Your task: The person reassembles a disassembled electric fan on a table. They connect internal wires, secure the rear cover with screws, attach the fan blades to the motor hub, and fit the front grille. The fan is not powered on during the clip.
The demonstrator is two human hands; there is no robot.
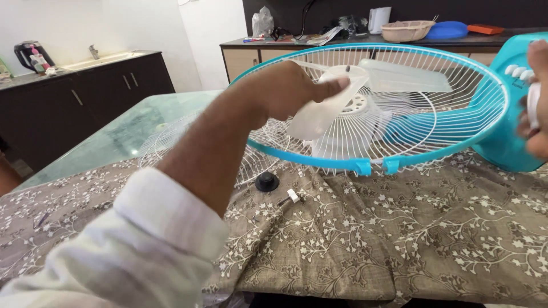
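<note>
A table fan lies tilted over a patterned cloth (399, 228), with its white wire rear guard ringed by a blue rim (399, 162). My left hand (291, 88) reaches into the guard and grips a translucent white fan blade (319, 111) near the hub (357, 102). My right hand (536, 97) is at the right edge, wrapped around the blue fan body (505, 142) beside its white buttons. A second white wire guard (171, 140) lies flat behind my left arm. A black round cap (266, 182) and a small white-handled part (292, 197) lie on the cloth below the rim.
A glass-topped table (131, 125) carries the cloth. A dark cabinet with a sink and kettle (28, 54) stands at the left. A back counter (319, 40) holds a basket, a blue dish, a white jug and clutter.
</note>
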